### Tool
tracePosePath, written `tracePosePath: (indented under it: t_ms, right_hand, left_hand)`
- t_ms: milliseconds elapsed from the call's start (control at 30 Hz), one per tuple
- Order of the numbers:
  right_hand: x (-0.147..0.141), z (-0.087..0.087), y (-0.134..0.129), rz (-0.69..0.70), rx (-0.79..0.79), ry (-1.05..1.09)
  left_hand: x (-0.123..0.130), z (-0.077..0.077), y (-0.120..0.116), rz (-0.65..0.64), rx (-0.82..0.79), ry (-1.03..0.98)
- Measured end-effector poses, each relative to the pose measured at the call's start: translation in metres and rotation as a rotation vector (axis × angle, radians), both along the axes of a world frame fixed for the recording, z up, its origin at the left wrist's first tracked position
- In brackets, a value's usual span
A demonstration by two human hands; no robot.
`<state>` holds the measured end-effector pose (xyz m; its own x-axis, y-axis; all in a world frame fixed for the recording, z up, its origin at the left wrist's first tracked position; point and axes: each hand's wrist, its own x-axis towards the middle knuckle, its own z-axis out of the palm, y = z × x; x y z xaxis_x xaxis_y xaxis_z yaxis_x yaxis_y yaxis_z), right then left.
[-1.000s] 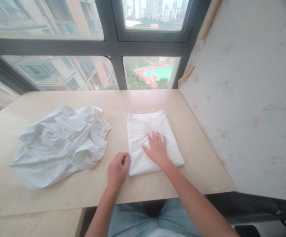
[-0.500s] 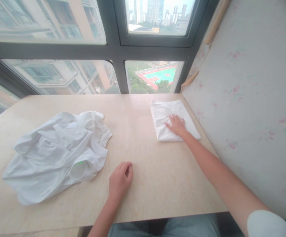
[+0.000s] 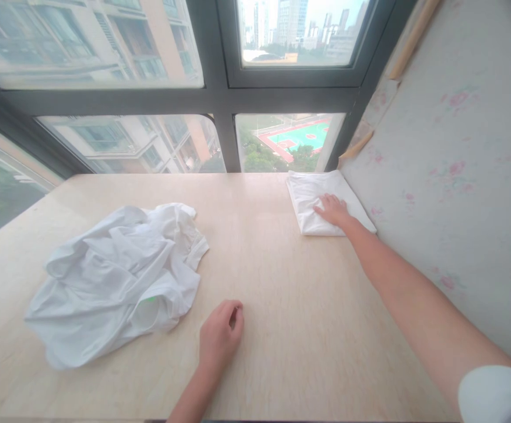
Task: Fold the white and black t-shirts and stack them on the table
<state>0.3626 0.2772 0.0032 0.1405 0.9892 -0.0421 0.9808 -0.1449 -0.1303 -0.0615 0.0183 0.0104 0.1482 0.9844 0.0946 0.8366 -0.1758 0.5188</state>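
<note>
A folded white cloth (image 3: 301, 202) lies at the back right of the wooden surface, close to the wall. My right hand (image 3: 333, 210) rests flat on it with the fingers spread. Near the front middle, my left hand (image 3: 221, 329) is on the bare wood, its fingers curled and pressed together with nothing seen in them. To the left of that hand is a crumpled white garment (image 3: 118, 276), loosely heaped, with a small green mark by a round opening. Neither hand touches this garment.
The pale wooden surface (image 3: 259, 264) reaches back to a dark window frame (image 3: 149, 103). A wall (image 3: 471, 194) with a faded flower pattern rises along the right side, its covering peeling near the window corner.
My right hand and the folded cloth under it have moved back, up against the window side. The whole view has shifted a little. My left hand keeps its curled shape.
</note>
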Motion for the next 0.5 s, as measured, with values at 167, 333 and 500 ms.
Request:
tracePosePath:
  t_ms: [167, 333, 500]
  right_hand:
    - [-0.051, 0.011, -0.031, -0.025, 0.084, 0.027]
    - [-0.146, -0.01, -0.143, 0.293, 0.277, 0.162]
    - [-0.201, -0.02, -0.26, 0.378, 0.276, 0.194]
  left_hand:
    - [0.0, -0.001, 0.0, 0.014, -0.008, -0.019]
    - [0.002, 0.001, 0.0, 0.032, -0.021, -0.026]
    - [0.002, 0.002, -0.002, 0.037, -0.005, -0.043]
